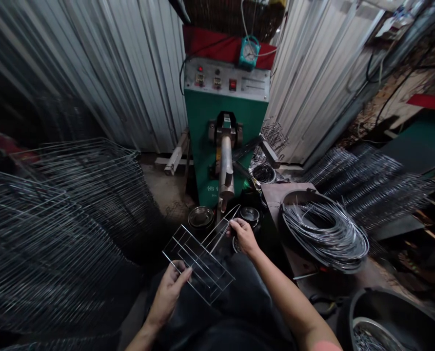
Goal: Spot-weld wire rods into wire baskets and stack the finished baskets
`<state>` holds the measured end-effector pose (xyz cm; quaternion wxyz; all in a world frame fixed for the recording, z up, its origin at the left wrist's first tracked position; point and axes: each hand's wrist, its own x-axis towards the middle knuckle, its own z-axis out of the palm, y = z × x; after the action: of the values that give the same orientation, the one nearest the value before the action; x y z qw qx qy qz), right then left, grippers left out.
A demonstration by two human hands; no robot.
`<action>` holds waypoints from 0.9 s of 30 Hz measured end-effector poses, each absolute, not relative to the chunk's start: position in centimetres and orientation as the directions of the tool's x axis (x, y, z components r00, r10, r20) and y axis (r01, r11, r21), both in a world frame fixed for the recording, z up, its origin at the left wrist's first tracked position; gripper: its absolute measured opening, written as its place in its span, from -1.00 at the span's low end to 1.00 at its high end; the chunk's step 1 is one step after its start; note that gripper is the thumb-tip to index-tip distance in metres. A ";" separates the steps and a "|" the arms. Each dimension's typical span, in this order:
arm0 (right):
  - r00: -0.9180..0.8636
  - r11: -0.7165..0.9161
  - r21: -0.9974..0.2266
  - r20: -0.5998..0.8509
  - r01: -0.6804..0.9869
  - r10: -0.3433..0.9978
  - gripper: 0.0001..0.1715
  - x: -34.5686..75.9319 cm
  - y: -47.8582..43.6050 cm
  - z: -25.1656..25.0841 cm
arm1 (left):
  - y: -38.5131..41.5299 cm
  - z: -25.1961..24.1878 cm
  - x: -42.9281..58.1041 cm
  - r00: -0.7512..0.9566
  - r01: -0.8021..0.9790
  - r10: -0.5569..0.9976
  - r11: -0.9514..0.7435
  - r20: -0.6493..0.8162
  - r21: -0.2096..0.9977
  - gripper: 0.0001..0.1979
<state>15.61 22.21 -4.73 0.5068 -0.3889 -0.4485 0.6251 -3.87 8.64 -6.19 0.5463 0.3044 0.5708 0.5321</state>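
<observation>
A wire rack (199,263) of thin metal rods is held tilted over my lap. My left hand (171,285) grips its near left side between thumb and fingers. At the upper right, a narrow wire loop (217,234) sticks out from the rack towards the machine. My right hand (242,234) pinches the wire of this loop. Just beyond the loop is the rounded metal arm (226,170) of a green machine (201,126). Whether the loop touches the arm's tip I cannot tell.
Stacked wire racks (104,190) rise on the left. To the right, a black basin (305,197) holds looped wires (323,234). Another basin (393,312) is at the lower right. Small round dishes (201,217) lie below the machine. Wire bundles stand at the far right.
</observation>
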 end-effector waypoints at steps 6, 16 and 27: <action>-0.147 -0.115 -0.946 -0.073 -0.304 0.986 -0.73 14.8 23.1 -4.5 | 9.7 -5.5 -3.9 -0.240 -0.252 0.923 0.242 -0.303 0.937 -0.64; -0.106 -0.174 -0.932 -0.147 -0.319 0.983 -0.68 14.2 24.5 -3.6 | 11.1 -2.9 -3.8 -0.216 -0.312 0.905 0.292 -0.367 0.904 -0.60; -0.434 -0.063 -0.986 -0.124 0.154 0.892 -0.68 17.9 15.8 -3.1 | 9.9 -4.0 -2.5 -0.345 -0.305 0.906 0.139 -0.245 0.942 -0.63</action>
<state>17.90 15.80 -3.11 0.3136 -0.4296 -0.6086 0.5888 -2.54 9.95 -3.98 0.5057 0.2683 0.5600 0.5989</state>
